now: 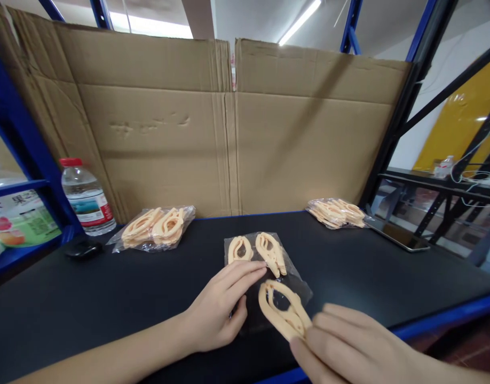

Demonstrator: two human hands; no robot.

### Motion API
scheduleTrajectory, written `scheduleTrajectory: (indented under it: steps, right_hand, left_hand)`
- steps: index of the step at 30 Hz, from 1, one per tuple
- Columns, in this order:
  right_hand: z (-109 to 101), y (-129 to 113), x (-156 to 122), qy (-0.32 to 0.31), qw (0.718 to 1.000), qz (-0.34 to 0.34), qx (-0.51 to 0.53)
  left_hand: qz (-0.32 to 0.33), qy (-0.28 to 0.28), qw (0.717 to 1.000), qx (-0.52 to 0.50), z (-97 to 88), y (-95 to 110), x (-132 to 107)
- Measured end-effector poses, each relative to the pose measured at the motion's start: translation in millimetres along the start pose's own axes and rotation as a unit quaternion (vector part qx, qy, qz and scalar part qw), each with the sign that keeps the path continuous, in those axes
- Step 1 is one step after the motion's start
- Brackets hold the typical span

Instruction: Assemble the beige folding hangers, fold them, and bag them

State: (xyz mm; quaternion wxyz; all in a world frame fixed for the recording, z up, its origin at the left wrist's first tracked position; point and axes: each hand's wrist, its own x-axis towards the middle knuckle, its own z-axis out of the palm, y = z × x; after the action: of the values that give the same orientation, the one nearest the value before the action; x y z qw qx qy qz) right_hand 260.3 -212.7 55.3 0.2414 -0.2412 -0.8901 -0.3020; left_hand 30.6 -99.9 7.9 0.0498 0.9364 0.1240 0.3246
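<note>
My left hand [223, 306] rests on a clear plastic bag [297, 285] on the black table, fingers stretched out and pressing its left edge. Two peach plastic clips [256, 249] lie at the bag's far end. My right hand [349, 346] pinches a third peach clip [283, 309] by its near end, the clip lying over the bag's mouth.
A filled bag of clips [155, 226] lies at the back left, another [336, 212] at the back right. A water bottle [87, 197] and a black mouse [81, 248] are at the left. A phone [399, 236] lies at the right. Cardboard [229, 128] walls off the back.
</note>
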Motion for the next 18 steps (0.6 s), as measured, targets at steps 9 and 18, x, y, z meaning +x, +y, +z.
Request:
scheduleTrajectory:
  steps: [9,18]
  right_hand:
    - [100,14,26,-0.075,0.983,0.001,-0.165]
    - [57,24,12,-0.089,0.990,0.103,-0.046]
  left_hand:
    - [-0.006,0.018,1.000,0.009,2.0,0,-1]
    - [-0.011,0.010,1.000,0.014,-7.3,4,2]
